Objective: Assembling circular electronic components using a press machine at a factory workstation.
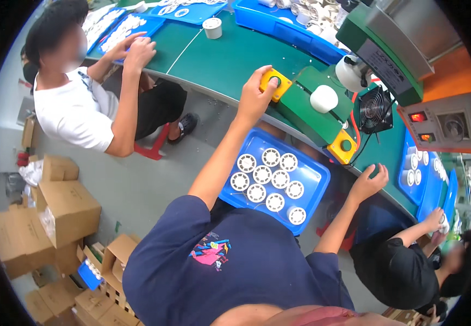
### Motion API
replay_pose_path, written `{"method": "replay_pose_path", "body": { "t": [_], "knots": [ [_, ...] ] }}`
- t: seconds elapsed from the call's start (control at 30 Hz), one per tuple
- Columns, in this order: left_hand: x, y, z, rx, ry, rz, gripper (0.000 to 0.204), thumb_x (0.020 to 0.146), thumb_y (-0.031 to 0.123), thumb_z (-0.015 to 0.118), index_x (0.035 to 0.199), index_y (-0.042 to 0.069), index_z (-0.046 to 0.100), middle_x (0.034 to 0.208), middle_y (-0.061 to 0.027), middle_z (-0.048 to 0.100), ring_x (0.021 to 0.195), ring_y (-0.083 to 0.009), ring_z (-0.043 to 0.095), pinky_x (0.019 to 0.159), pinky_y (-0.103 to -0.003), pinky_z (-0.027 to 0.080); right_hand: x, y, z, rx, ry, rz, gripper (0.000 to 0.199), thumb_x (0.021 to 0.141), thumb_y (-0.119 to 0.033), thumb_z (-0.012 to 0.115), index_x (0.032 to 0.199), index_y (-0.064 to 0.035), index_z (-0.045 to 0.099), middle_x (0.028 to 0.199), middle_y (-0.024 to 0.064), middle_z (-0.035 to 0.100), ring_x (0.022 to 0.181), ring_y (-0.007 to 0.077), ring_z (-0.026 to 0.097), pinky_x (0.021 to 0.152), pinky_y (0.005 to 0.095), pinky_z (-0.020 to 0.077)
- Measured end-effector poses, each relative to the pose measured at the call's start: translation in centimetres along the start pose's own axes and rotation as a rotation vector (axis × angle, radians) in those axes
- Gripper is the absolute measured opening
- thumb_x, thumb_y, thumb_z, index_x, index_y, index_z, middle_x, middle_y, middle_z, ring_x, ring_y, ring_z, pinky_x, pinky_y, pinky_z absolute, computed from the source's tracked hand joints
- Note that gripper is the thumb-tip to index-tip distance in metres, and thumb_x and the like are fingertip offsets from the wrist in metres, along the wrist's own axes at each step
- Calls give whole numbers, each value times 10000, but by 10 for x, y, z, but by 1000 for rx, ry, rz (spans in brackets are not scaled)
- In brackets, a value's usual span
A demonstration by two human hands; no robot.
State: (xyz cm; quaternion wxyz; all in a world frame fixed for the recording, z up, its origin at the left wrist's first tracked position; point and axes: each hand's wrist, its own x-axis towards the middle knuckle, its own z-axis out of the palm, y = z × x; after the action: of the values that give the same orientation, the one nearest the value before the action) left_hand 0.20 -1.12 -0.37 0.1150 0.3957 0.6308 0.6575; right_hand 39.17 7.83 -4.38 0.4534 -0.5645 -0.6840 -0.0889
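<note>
My left hand (254,96) reaches forward and curls around a yellow button box (275,84) with a green button, at the left end of a green machine (311,117). A white spool (324,99) sits on top of that machine. A second yellow button box (343,146) is at the machine's right end. My right hand (369,182) lies just past it on the edge of the green table (219,60), fingers spread and holding nothing. A blue tray (311,174) with several white spools rests on my lap between my arms.
A seated person in a white shirt (75,108) works at a blue tray (132,27) on the left. Another person in black (404,266) is at the lower right. A fan (375,108) and a control box (442,127) stand to the right. Cardboard boxes (61,209) are on the floor.
</note>
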Motion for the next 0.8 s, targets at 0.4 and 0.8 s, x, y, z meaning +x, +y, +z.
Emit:
{"method": "replay_pose_path", "body": {
  "t": [0.4,0.8],
  "knots": [
    [119,-86,-83,473,459,8,886,823,257,824,1462,-108,330,1379,-322,510,1282,-445,509,1121,-478,386,-8,5,18,-38,115,-123,235,980,-125,498,1017,3,692,1100,156,686,1064,341,615,971,466,443],
    [217,-184,-164,916,227,520,429,829,277,827,1167,25,743,1118,-136,759,991,-263,702,927,-427,531,-10,-14,9,-31,36,4,222,979,-137,491,996,-23,680,1061,168,678,1045,361,621,972,494,440]
  ]
}}
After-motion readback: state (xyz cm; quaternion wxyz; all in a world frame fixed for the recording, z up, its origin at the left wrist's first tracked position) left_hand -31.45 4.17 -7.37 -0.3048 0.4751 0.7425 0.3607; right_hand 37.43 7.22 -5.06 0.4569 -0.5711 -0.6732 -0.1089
